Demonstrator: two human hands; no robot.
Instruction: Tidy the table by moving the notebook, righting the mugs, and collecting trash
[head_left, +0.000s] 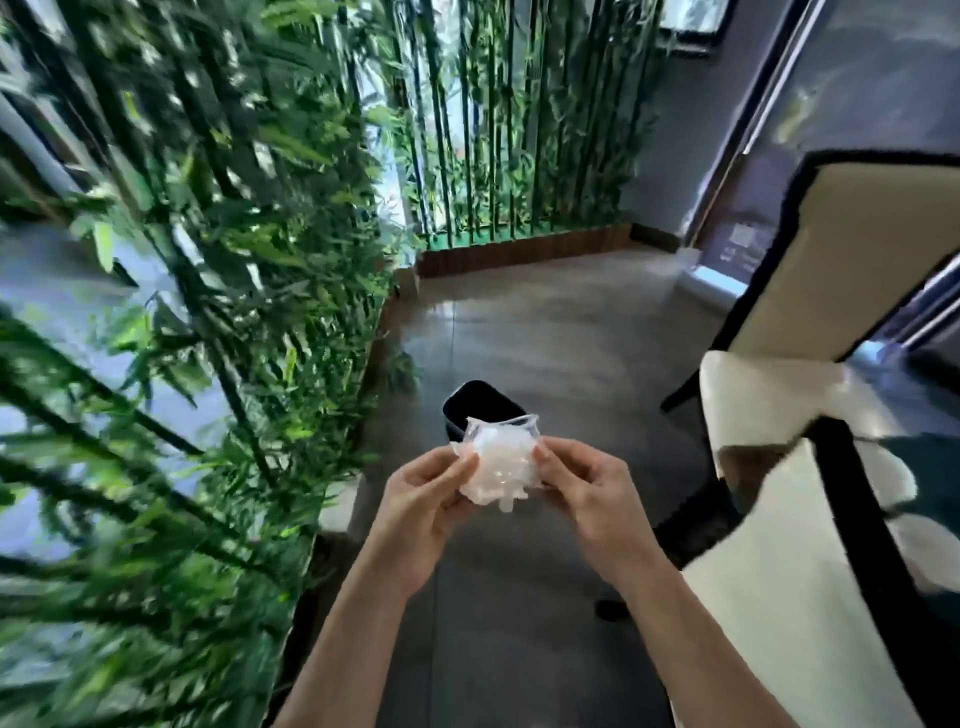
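A crumpled wad of clear and white plastic trash (497, 467) is held up in the air near the middle of the view, a little below centre, gripped from both sides by two bare hands. The left hand (421, 501) pinches the wad's left edge with its fingertips, and the right hand (589, 493) pinches the right edge the same way, so both hands are closed on the plastic with the wad stretched between them. Both forearms reach up from the bottom edge of the view. Directly behind the wad, lower down on the floor, stands a small black bin (475, 408) with its open top facing up; the wad hides part of the bin's near rim. The floor (545, 338) is glossy grey-brown tile. Along the left side runs a dense screen of green bamboo plants (182, 312), blurred by motion, and a second stand of bamboo (509, 130) rises from a low wooden planter (519, 252) at the far end of the floor. On the right are cream chairs with black frames (841, 249), one further back and another close to the right forearm.
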